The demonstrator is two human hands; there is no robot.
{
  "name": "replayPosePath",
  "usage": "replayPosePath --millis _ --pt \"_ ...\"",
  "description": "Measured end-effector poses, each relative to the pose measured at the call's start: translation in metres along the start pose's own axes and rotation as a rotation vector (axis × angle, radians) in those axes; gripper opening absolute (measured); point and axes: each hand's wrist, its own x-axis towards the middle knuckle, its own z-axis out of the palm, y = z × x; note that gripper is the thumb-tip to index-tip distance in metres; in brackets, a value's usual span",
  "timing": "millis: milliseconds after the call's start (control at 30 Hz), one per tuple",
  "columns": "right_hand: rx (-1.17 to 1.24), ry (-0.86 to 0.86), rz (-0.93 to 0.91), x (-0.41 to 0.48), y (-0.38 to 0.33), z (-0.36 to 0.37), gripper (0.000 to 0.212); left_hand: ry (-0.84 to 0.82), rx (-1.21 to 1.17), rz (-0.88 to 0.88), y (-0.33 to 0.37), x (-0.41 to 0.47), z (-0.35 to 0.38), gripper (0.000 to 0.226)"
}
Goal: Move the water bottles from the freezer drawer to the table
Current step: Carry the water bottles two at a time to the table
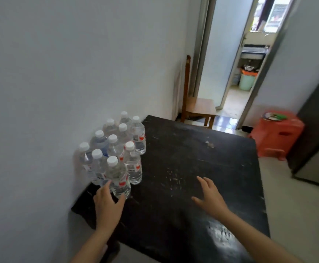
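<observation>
- The left hand reaches to the nearest bottle. Thumb and forefinger bracket its base, but motion blur hides whether the grip is pressing on it or has just let go; I cannot tell.
- The right hand hovers over bare black tabletop, fingers spread, its grip released and holding nothing.
- That nearest bottle stands upright near the tabletop's near-left corner, at the front of the cluster.
- Behind it the other water bottles stand upright and packed close along the wall. I count ten white caps in all, though the rear ones overlap and the count may be off.
- Judging by this, the task looks well along: many bottles are already on the tabletop, and this one appears to be at its placing.
- What is left cannot be read here, since the freezer drawer is not in view.
- Further off, a wooden chair and a red stool sit beyond the far edge.
- A dark tall unit is cut off at the right edge; it may be the fridge, but that is a guess.
- Past the open doorway the room is too blurred to make out.
</observation>
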Motion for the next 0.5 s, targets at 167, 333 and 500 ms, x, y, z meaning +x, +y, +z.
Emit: replayPosePath --millis 167,333,500 --pt "-0.082 0.193 0.169 -0.091 0.014 -0.014 0.072 -0.136 -0.023 0.244 0.019 -0.019 -0.004 0.056" --pt "-0.243 0.404 0.305 -0.213 0.024 -0.019 0.070 -0.292 0.025 0.460 0.036 -0.064 0.000 0.052" --pt "-0.353 0.563 0.496 -0.340 0.050 -0.021 0.064 -0.446 -0.049 0.621 0.078 -0.147 0.011 0.051"
